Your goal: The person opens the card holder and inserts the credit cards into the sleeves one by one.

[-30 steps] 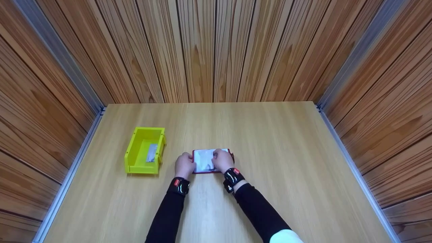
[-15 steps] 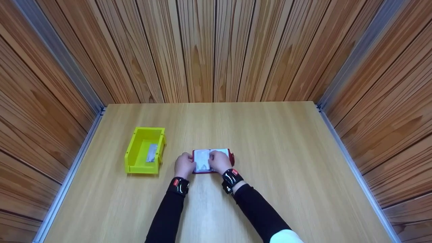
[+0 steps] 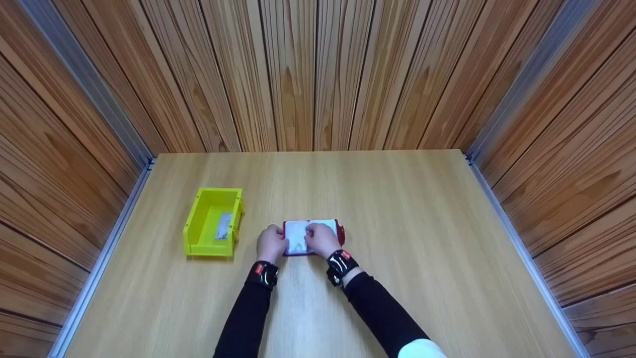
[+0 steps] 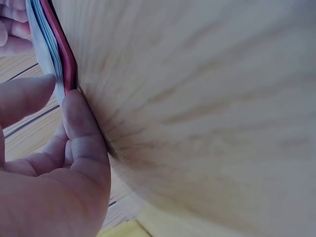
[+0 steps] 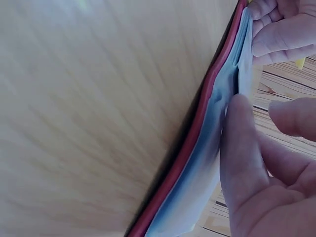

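An opened red card holder [image 3: 296, 233] with a stack of pale sleeves lies on the table in the head view, its rounded red clasp tab [image 3: 341, 233] showing on the right. My left hand [image 3: 272, 243] pinches its left edge; in the left wrist view the thumb is over the sleeves [image 4: 45, 47] and a finger is against the red cover [image 4: 63, 49]. My right hand [image 3: 323, 239] is over the middle of the holder. The right wrist view shows one fingertip [image 5: 239, 106] at the free edge of the left-hand sleeves, with another finger held apart from it. Part of the right-hand side is hidden under this hand.
A yellow open-front bin [image 3: 191, 219] stands to the left of the hands, with a small pale card-like piece [image 3: 223, 225] inside. Wood-plank walls [image 3: 298, 74] enclose the table [image 3: 422, 223] at the back and both sides.
My right hand has shifted a little to the left across the card holder, uncovering more of its right side and clasp tab. The left hand keeps its grip in the same place.
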The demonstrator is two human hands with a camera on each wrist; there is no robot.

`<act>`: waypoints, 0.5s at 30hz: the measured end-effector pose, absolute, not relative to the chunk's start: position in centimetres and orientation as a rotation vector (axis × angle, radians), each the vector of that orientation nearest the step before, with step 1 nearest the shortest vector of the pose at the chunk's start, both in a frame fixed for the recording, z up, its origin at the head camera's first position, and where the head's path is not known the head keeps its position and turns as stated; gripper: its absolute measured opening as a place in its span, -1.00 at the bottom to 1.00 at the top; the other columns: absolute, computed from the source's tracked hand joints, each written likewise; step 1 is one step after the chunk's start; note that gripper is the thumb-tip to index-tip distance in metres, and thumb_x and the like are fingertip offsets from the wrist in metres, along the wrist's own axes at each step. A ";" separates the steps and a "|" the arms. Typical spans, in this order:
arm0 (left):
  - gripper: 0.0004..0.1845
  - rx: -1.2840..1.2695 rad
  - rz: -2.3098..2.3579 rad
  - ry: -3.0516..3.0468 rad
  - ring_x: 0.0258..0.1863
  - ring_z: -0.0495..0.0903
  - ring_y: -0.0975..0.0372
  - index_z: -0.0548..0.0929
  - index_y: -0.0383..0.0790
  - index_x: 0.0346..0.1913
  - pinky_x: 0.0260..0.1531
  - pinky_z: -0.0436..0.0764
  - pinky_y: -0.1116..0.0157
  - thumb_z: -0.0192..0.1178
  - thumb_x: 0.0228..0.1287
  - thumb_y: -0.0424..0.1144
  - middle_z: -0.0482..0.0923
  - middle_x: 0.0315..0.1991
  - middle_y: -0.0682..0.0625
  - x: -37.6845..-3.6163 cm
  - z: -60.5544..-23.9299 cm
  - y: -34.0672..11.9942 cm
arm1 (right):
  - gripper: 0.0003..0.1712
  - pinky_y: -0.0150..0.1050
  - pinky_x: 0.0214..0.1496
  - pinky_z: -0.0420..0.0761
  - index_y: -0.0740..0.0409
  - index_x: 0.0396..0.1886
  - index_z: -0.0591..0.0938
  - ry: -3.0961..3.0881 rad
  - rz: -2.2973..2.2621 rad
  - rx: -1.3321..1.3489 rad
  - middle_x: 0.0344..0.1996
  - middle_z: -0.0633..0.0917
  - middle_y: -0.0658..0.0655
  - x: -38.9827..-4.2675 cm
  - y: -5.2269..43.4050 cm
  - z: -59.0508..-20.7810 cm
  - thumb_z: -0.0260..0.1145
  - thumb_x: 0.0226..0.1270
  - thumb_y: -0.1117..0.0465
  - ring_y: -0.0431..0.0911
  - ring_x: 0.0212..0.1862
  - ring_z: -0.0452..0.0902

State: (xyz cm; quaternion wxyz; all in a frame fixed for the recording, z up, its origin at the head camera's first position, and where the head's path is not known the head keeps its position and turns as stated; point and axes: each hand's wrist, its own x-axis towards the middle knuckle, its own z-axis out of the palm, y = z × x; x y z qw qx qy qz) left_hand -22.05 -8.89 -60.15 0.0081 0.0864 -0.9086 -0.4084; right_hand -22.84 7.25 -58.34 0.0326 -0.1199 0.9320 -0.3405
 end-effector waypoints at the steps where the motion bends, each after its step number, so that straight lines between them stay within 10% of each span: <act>1: -0.78 0.265 -1.275 -2.839 -0.27 0.62 -0.01 0.63 -0.41 -0.24 -0.20 0.56 0.09 0.29 -0.04 -0.45 0.65 -0.37 -0.13 -22.0 -60.2 -8.9 | -0.82 -0.15 -0.14 0.56 0.35 -0.19 0.68 2.867 -1.052 -0.370 -0.43 0.65 0.10 -22.8 7.3 -58.3 0.33 0.22 0.35 -0.01 -0.28 0.59; 15: -0.77 0.244 -1.244 -2.842 -0.26 0.61 -0.03 0.63 -0.42 -0.24 -0.19 0.55 0.07 0.27 -0.05 -0.45 0.64 -0.37 -0.13 -21.9 -60.2 -8.9 | -0.73 -0.05 -0.09 0.56 0.38 -0.13 0.69 3.035 -1.061 -0.327 -0.36 0.67 0.19 -23.3 8.9 -58.4 0.34 0.15 0.38 0.10 -0.20 0.60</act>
